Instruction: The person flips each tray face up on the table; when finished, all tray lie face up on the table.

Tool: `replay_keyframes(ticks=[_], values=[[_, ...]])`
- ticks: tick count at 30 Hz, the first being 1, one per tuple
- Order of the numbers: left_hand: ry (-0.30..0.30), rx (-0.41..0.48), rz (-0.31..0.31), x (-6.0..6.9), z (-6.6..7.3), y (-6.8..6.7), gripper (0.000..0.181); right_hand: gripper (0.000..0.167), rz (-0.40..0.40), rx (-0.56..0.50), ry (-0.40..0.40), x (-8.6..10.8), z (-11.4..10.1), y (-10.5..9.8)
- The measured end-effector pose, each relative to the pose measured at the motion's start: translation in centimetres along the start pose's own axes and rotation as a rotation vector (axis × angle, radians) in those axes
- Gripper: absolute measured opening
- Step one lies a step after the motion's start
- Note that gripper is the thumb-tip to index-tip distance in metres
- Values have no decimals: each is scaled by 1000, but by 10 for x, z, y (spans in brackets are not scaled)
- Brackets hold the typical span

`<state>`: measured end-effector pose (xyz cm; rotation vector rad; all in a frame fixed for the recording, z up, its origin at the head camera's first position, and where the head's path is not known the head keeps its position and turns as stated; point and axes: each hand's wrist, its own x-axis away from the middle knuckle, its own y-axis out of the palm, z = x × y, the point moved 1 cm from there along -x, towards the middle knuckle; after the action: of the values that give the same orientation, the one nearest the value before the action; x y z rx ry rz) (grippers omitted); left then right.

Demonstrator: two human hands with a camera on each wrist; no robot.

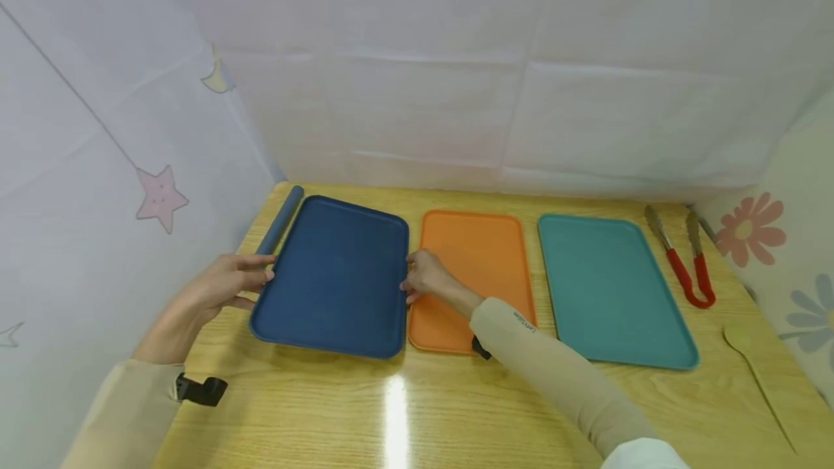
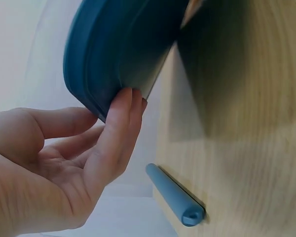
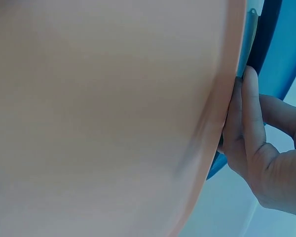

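A dark blue rectangular tray (image 1: pixel 334 277) is raised a little off the tabletop between both hands. My left hand (image 1: pixel 224 284) pinches its left edge; in the left wrist view, the thumb lies on one side of the tray rim (image 2: pixel 89 64) and the fingers on the other. At the opposite edge, my right hand (image 1: pixel 426 275) grips the rim beside an orange tray (image 1: pixel 482 244). In the right wrist view, fingers (image 3: pixel 251 113) reach between the orange tray and the blue one, with the thumb on the blue tray's other side.
A grey-blue rolling-pin-like rod (image 1: pixel 281 219) lies left of the blue tray. To the right are a teal tray (image 1: pixel 609 284), red-handled tongs (image 1: pixel 684 266) and a long spoon (image 1: pixel 749 364). White patterned sheets (image 1: pixel 423 107) hang around the wooden table (image 1: pixel 313 411).
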<state>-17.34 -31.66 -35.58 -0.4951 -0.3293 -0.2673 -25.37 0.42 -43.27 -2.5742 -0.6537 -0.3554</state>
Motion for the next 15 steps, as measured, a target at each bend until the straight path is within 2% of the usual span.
replay_keyframes(ticks=[6,11,15], values=[[-25,-61,47,-9,-10,6,56,67,14,28,-7,-2,-2,-2],[-77,-87,72,-15,-20,9,54,67,14,88,-11,-5,-4,0],[-87,-114,92,-19,-25,11,53,60,26,161,-40,-7,-7,3]])
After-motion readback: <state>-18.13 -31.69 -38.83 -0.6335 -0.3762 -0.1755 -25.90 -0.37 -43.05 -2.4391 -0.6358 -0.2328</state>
